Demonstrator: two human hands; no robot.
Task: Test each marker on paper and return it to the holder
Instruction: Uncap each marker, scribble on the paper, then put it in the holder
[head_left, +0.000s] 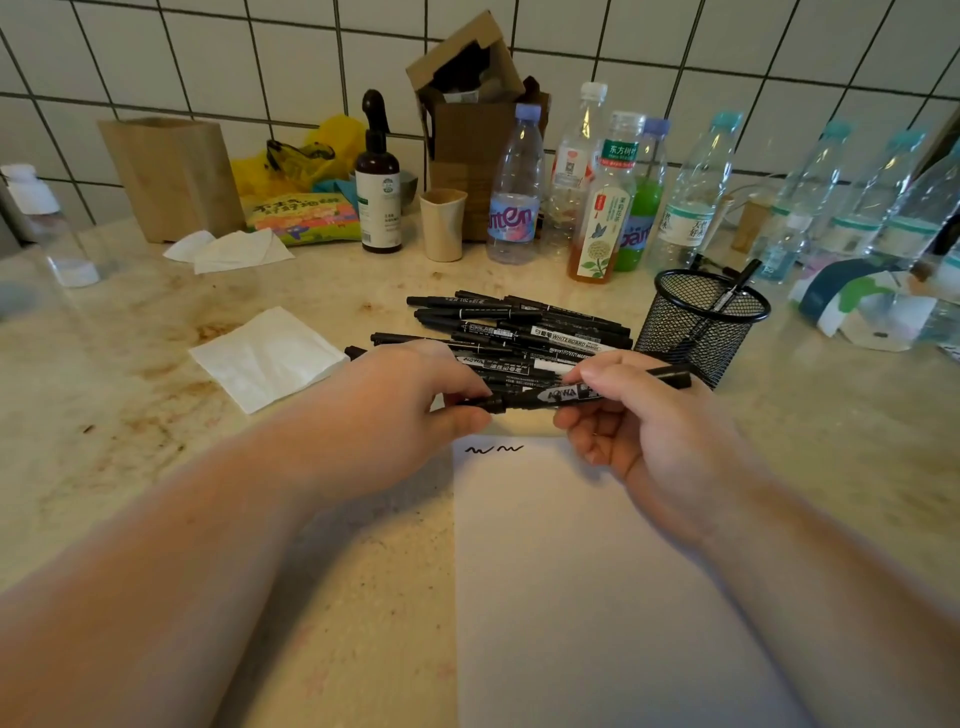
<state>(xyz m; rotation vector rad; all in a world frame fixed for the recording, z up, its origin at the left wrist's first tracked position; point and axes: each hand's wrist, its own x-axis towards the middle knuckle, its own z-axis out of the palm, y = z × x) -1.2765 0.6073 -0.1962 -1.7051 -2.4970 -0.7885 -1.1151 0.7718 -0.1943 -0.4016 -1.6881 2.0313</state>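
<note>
A black marker (550, 397) lies level between my two hands, just above the top edge of the white paper (582, 571). My right hand (649, 431) grips its barrel. My left hand (410, 410) pinches its left end, where the cap is. Two short black squiggles (493, 449) mark the top of the paper. Behind my hands lies a pile of several black markers (519, 327). The black mesh holder (701, 325) stands at the right of the pile with one marker (732, 291) leaning in it.
A folded tissue (270, 358) lies left of the pile. Along the tiled wall stand several plastic bottles (514, 192), a dark spray bottle (378, 176), a beige cup (442, 223), a cardboard box (467, 114) and a wooden box (171, 176).
</note>
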